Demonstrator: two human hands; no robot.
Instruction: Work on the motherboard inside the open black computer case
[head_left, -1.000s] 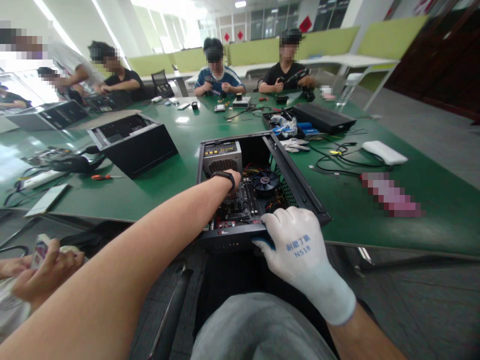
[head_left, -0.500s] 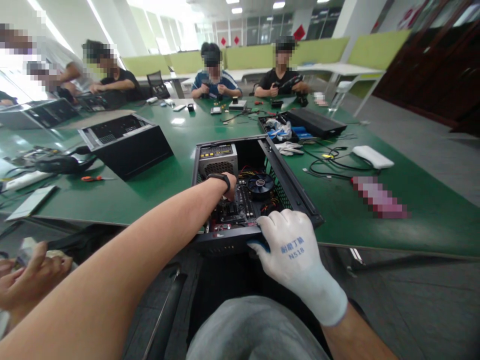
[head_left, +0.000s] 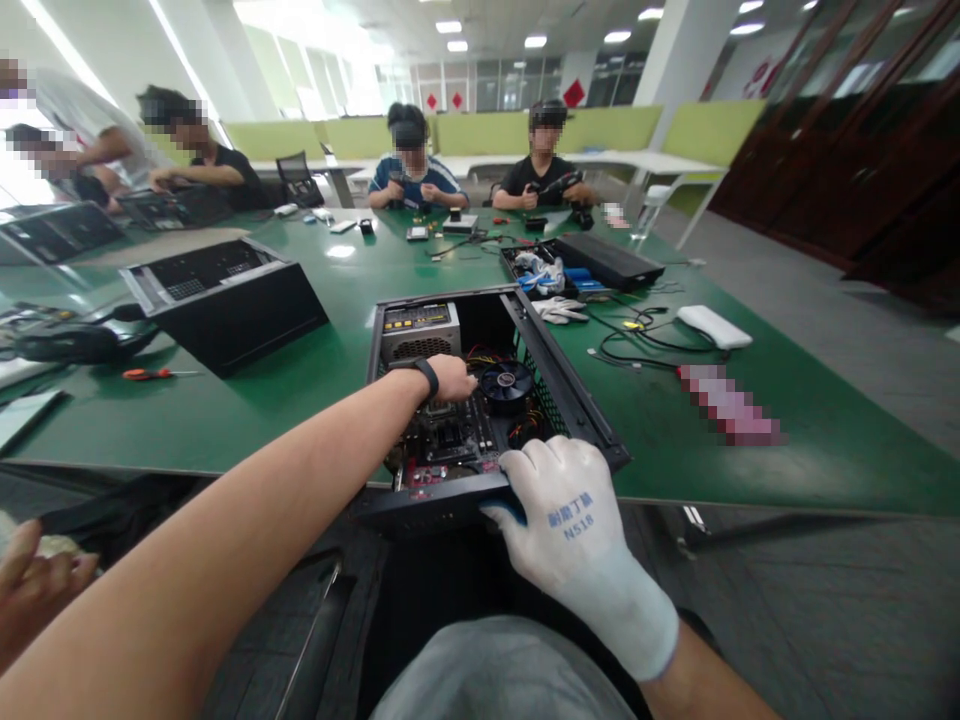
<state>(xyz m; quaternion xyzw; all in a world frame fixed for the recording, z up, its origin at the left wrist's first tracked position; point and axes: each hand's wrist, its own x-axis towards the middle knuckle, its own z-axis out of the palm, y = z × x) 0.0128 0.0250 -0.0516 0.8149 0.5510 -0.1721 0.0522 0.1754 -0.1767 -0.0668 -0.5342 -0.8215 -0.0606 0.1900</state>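
An opened black computer case (head_left: 574, 385) lies on the green table's near edge, its inside facing up. My right hand (head_left: 566, 490), in a white glove, grips the case's near rim with the fingers over the top and the thumb on the outer side. My bare left hand (head_left: 454, 378), with a black wristband, reaches inside over the motherboard (head_left: 454, 435). Its fingers are curled beside the round black cooling fan (head_left: 506, 382), and what they hold, if anything, is hidden. Behind that hand sits the grey power supply (head_left: 421, 330).
Another black case (head_left: 240, 310) stands left, near an orange screwdriver (head_left: 150, 374). Gloves (head_left: 555, 310), cables (head_left: 637, 340) and a white block (head_left: 714, 326) lie right. A co-worker's hand (head_left: 45, 575) is at the left edge. Several people sit around the table (head_left: 787, 430).
My left hand has moved toward the fan from deeper over the board. The right hand keeps its grip on the rim. The view has shifted slightly.
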